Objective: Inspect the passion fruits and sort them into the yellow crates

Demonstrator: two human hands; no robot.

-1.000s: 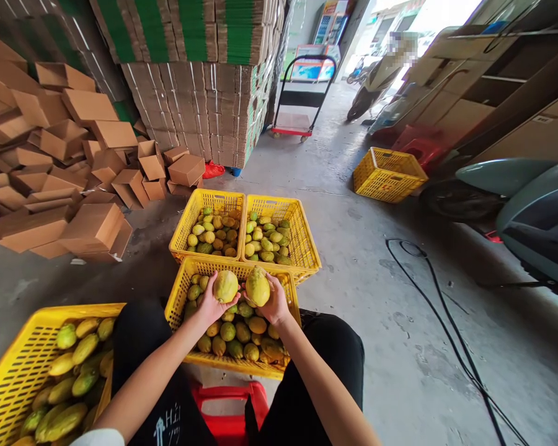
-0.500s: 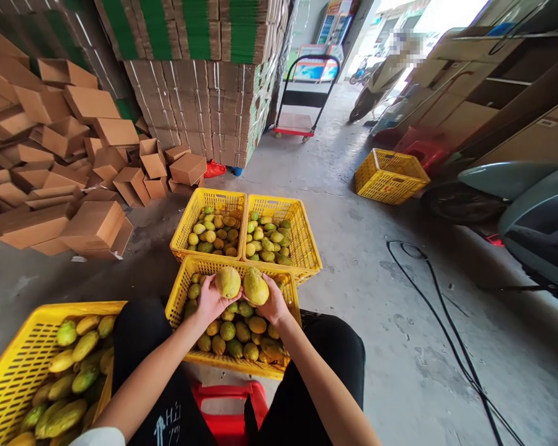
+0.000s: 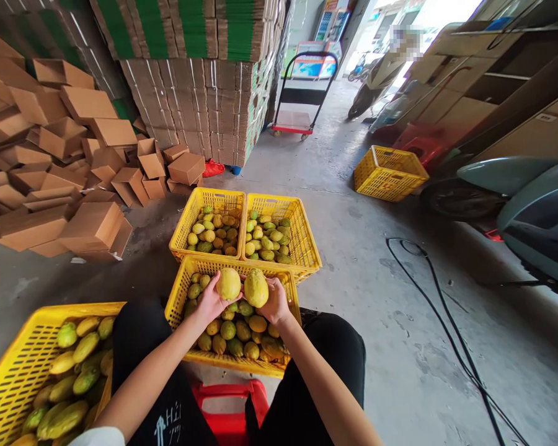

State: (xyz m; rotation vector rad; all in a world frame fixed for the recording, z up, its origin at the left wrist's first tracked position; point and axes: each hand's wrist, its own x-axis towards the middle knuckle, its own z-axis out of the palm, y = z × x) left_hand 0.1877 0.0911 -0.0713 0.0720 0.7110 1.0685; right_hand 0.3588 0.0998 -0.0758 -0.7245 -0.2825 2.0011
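Fingers (image 3: 231, 301) around fruits (image 3: 256, 288) — plump, rounded

Black trousers (image 3: 337, 356), white lettering (image 3: 168, 424) on left thigh (image 3: 139, 337); edge of white sleeve (image 3: 98, 437) on left arm (image 3: 151, 378)

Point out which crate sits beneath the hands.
The near middle crate: the left hand and right hand each hold a fruit over it. The two crates behind, the lower-left crate and the far-right crate have no hands above.

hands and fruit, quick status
Left hand: holding yellowish fruit. Right hand: holding another fruit. Both above a yellow crate. Nothing visibly blocking them.
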